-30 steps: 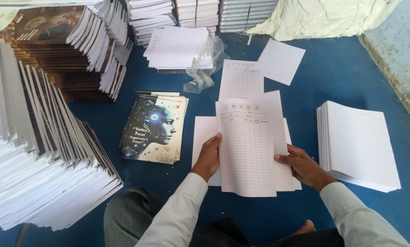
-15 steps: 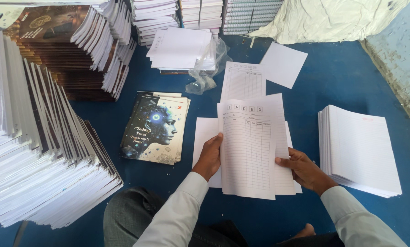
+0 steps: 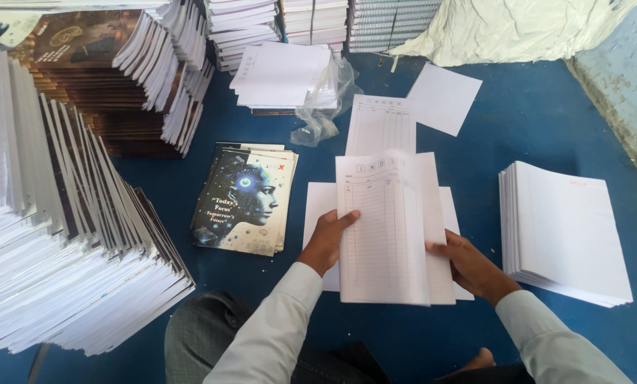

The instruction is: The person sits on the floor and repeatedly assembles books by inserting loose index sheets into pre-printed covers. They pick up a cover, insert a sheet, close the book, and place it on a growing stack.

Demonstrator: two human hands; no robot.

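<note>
Gripping ruled white sheets (image 3: 386, 227), both hands

The floor (image 3: 546, 121) is covered in blue sheeting. A pale rough wall (image 3: 628, 85) is seen at right. Daylight is cast evenly, without hard shadows.

Soft, even daylight fills the room, bright enough that the white page stacks (image 3: 62, 284) on the left nearly wash out. Shadows are faint, just thin dark edges under the ruled sheets (image 3: 389, 227). No hard glare on the blue floor (image 3: 532, 121). The lens bends lines near the edges, and the sheets' lower edge is slightly smeared by motion.
</note>
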